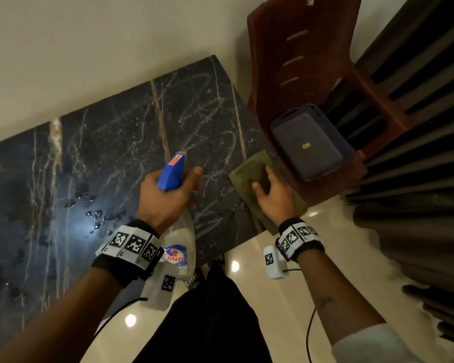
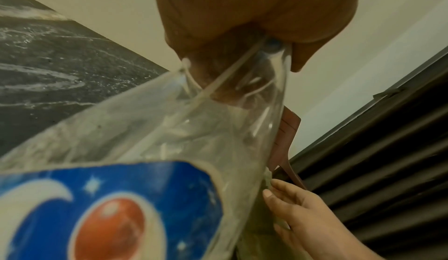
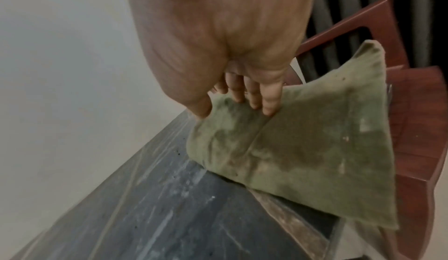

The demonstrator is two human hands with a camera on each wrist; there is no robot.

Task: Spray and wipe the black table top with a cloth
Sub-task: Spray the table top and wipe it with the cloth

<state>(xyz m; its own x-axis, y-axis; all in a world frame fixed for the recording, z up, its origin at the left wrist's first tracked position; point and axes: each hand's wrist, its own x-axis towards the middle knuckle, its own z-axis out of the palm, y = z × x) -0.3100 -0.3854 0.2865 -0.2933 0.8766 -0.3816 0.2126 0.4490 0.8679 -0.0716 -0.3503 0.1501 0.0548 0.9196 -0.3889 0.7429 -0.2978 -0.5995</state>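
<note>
The black marble table top [image 1: 110,142] shows pale wipe streaks. My left hand [image 1: 178,195] grips the neck of a clear spray bottle [image 1: 181,239], whose blue nozzle head [image 1: 172,171] points over the table's right part. From the left wrist view the bottle [image 2: 169,130] fills the picture under my left hand [image 2: 242,34]. My right hand [image 1: 266,180] rests with fairly straight fingers on a folded olive-green cloth [image 1: 247,166] at the table's right edge. The cloth [image 3: 303,149] overhangs that edge, and my fingers [image 3: 267,101] press on its near end.
Water droplets [image 1: 97,213] lie on the table left of the bottle. A red-brown plastic chair [image 1: 299,48] stands close to the table's right end with a dark blue tray [image 1: 309,142] on its seat. A dark slatted panel [image 1: 417,100] is behind it. Shiny pale floor [image 1: 273,310] is below.
</note>
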